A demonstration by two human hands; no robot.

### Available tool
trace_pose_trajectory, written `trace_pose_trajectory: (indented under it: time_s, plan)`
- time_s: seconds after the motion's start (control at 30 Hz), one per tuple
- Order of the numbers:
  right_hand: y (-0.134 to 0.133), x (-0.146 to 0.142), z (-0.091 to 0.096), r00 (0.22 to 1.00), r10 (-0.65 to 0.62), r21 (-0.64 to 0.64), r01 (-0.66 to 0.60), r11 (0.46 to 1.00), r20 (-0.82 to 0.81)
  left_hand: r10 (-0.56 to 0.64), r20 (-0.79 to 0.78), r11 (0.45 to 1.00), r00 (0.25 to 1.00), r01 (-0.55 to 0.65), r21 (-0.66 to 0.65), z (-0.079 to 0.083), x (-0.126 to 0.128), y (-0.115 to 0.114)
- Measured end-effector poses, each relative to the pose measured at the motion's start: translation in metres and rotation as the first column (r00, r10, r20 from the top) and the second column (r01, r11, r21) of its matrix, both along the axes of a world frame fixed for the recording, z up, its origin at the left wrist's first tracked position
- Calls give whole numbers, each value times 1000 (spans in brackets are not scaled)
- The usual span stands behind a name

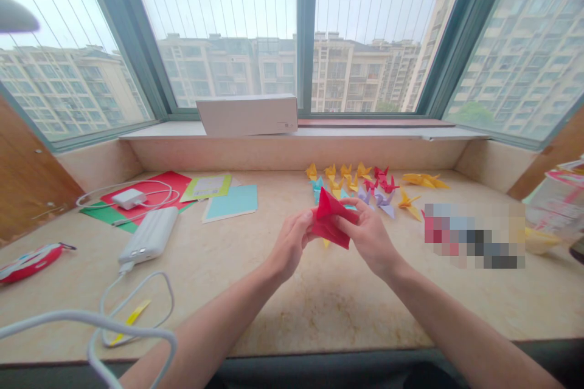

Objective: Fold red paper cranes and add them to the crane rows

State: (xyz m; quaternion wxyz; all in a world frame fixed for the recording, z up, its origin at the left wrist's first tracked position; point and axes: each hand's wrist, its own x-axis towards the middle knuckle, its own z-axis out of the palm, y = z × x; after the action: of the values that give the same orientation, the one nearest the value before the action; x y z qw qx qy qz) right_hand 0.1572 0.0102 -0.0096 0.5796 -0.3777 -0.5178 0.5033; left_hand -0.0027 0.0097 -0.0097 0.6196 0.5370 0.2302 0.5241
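Observation:
A partly folded sheet of red origami paper (335,219) is held up above the counter between both hands. My left hand (294,240) pinches its left edge, thumb toward me. On the right side, my right hand (371,234) grips the paper with the thumb pressed on its face and the fingers behind. Just beyond the hands stand several folded paper cranes: yellow cranes (345,171) at the back, red cranes (387,183), lilac cranes (384,199) and a light blue crane (316,187). The red paper hides part of this group.
On the left lie a white power bank (149,234), a charger (129,198) with looping cables, red paper (176,185) and light blue paper (232,202). A red-and-white pouch (34,262) is far left. A white box (249,117) stands on the sill; a plastic container (559,200) is right.

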Motion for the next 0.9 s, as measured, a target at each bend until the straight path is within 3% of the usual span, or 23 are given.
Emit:
trace_pose_trajectory:
  time_s: [0.13, 0.4, 0.6, 0.73, 0.9]
  plan:
    - [0, 1, -1, 1000, 4, 26, -4, 1000, 3, -31, -13, 999, 999, 31, 14, -4, 4, 0]
    - [-2, -4, -8, 979, -112, 63, 103, 993, 171, 30, -220, 993, 975, -4, 116, -12, 8, 3]
    - [-4, -11, -11, 944, -213, 92, 196, 976, 251, 194, -359, 969, 913, -123, 212, -11, 9, 0]
    - [-5, -13, -14, 951, -175, 87, 158, 984, 256, 292, -337, 945, 895, -216, 246, -9, 10, -3]
    - [-5, -10, -9, 980, -119, 27, 117, 993, 161, 197, -265, 965, 944, -139, 225, -7, 9, -6]
